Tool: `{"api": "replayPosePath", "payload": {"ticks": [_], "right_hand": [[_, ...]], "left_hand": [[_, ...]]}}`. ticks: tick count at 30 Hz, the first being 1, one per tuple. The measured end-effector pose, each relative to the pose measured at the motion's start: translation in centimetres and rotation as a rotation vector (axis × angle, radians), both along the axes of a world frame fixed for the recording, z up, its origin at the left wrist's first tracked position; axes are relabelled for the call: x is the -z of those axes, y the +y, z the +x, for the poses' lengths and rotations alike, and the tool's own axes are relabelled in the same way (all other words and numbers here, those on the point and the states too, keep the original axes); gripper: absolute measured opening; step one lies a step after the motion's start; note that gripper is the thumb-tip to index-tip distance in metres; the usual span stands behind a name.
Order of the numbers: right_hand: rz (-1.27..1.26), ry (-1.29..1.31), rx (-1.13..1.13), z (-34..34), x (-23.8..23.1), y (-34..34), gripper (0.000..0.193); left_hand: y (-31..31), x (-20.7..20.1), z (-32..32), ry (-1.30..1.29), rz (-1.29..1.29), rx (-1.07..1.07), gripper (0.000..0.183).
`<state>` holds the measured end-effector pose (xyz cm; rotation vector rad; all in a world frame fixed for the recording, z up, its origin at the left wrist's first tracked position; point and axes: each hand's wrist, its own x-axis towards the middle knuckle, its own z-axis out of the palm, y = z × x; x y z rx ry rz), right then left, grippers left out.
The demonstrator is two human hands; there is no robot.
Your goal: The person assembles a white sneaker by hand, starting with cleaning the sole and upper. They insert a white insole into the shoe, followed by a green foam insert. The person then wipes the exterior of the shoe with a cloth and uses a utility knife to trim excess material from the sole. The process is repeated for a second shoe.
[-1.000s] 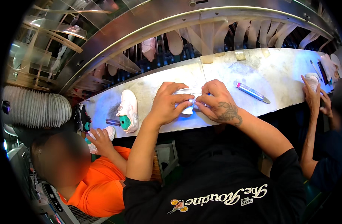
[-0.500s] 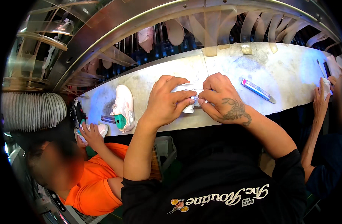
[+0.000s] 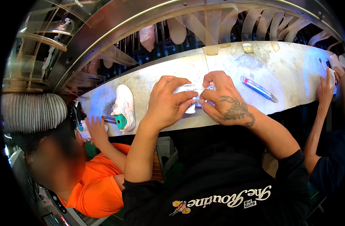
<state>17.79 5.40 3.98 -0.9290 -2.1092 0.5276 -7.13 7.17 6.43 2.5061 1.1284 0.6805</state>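
A small white piece (image 3: 190, 108), too covered by fingers to make out its kind, is held low over the worktable (image 3: 232, 60). My left hand (image 3: 170, 98) closes on its left side, thumb and fingertips pinched together. From the other side my right hand (image 3: 222, 98), with a tattoo on its back, pinches it with thumb and forefinger bent inward. The fingertips of both hands almost meet in the middle. To the left stands a pale pink-white shoe (image 3: 126, 100) with a green block (image 3: 120, 122) in its heel opening.
A blue tool (image 3: 261, 89) with a pointed tip lies to the right. A person in orange (image 3: 99, 188) works close at left beside a dark shoe (image 3: 79, 112). Another person's hand (image 3: 325, 88) is at far right. Clear hanging strips (image 3: 251, 32) border the table's far side.
My right hand's fingers have shifted slightly up and apart, uncovering more white on that side. My left hand stays put. The person at left has lifted a hand off a white shoe.
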Motion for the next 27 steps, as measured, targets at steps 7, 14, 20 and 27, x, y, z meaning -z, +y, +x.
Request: {"api": "replayPosePath", "payload": {"ticks": [7, 14, 20, 27], "right_hand": [[-0.056, 0.009, 0.022, -0.24, 0.76, -0.30, 0.013], [-0.023, 0.021, 0.019, -0.17, 0.70, -0.37, 0.012], [-0.001, -0.017, 0.018, -0.19, 0.67, -0.24, 0.013], [-0.069, -0.020, -0.012, 0.00, 0.57, -0.22, 0.023]], "left_hand": [[-0.38, 0.07, -0.06, 0.025, 0.067, 0.011, 0.024], [-0.32, 0.13, 0.03, 0.037, 0.085, 0.020, 0.021], [-0.01, 0.08, 0.09, 0.069, 0.093, 0.025, 0.015], [0.03, -0.44, 0.19, 0.129, 0.081, 0.036, 0.016]]}}
